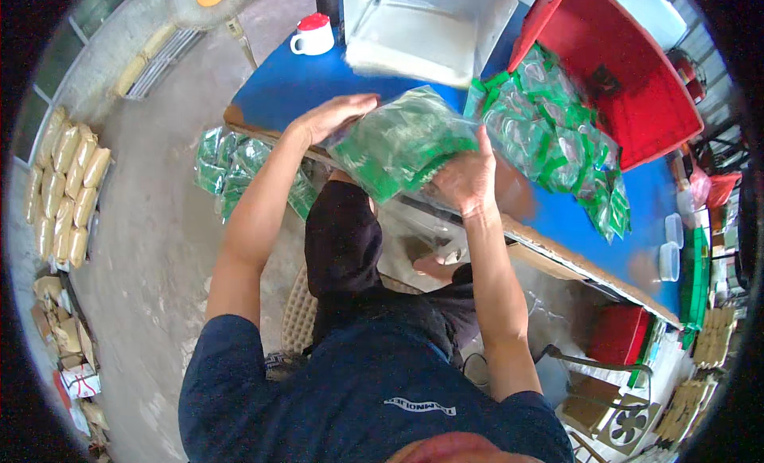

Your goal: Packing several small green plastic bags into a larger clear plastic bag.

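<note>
Between both palms, over the table (302, 85) edge: bag (398, 144) of green packets | left hand (334, 117) flat on its top, fingers spread | right hand (468, 180) gripping its lower end | step: squaring the bag | next needs firm two-sided hold | packet pile (557, 136) beyond right fingers

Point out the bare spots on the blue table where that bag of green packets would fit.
Bare blue table lies between the white mug, the clear tray and the left hand. A smaller patch borders the lidded tubs by the right edge. The red crate and spilled green packets crowd the middle.
</note>
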`<state>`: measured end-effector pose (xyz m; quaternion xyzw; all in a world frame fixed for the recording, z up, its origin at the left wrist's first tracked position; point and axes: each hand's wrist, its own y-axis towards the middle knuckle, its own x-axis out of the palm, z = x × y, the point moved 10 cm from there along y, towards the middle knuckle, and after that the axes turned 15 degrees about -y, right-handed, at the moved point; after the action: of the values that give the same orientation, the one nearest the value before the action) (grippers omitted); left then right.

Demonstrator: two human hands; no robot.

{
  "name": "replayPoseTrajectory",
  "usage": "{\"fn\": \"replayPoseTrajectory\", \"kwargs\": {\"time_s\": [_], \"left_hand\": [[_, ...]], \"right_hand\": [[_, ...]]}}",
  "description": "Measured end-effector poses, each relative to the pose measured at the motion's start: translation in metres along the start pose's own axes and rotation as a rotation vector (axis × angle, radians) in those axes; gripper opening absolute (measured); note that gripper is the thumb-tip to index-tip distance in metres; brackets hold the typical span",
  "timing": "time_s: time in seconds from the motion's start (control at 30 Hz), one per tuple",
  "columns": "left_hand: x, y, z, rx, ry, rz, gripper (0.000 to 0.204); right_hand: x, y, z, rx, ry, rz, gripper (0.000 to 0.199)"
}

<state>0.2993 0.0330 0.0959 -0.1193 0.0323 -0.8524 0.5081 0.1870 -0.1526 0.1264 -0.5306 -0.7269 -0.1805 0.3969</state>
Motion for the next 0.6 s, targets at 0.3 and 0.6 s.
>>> {"fn": "replayPoseTrajectory", "kwargs": {"time_s": [0.3, 0.6], "left_hand": [[0.048, -0.035, 0.027, 0.025, -0.209, -0.184, 0.070], [0.063, -0.041, 0.023, 0.005, 0.213, -0.072, 0.092]], "right_hand": [[0.029, 0.022, 0.021, 0.122, -0.005, 0.047, 0.065], [-0.041, -0.019, -0.040, -0.091, -1.545, 0.383, 0.038]]}}
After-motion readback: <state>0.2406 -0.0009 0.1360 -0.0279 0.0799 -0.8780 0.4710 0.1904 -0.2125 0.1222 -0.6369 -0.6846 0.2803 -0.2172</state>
